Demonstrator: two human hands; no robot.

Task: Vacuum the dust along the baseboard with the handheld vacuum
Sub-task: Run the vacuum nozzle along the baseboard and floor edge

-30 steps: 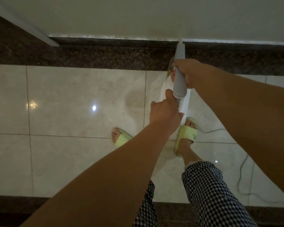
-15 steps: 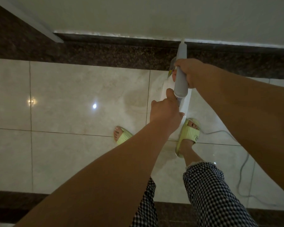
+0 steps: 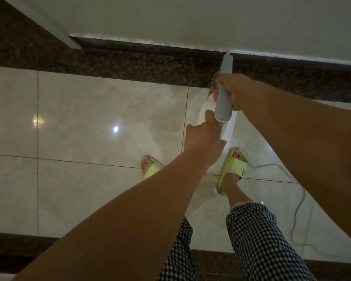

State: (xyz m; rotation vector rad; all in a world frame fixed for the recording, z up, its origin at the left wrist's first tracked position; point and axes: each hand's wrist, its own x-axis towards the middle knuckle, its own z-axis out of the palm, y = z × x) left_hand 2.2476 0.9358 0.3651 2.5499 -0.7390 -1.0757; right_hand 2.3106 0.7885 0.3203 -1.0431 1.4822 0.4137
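Observation:
A white and grey handheld vacuum [image 3: 223,100] points away from me, its narrow nozzle tip touching the top edge of the dark speckled baseboard [image 3: 150,48] where it meets the white wall. My right hand [image 3: 235,91] grips the grey tube from the right side. My left hand [image 3: 203,136] grips the rear of the vacuum body, thumb up against the tube's end. The white body below the tube is mostly hidden by both hands.
A dark granite floor border [image 3: 130,63] runs along the wall, with glossy cream tiles [image 3: 89,118] nearer me. My feet in green slippers [image 3: 234,168] stand under the vacuum. A grey power cord [image 3: 298,209] loops on the floor at right. A white door frame [image 3: 55,27] stands at upper left.
The vacuum and both hands have shifted slightly right along the baseboard, with the nozzle staying on the top edge. My grips are unchanged.

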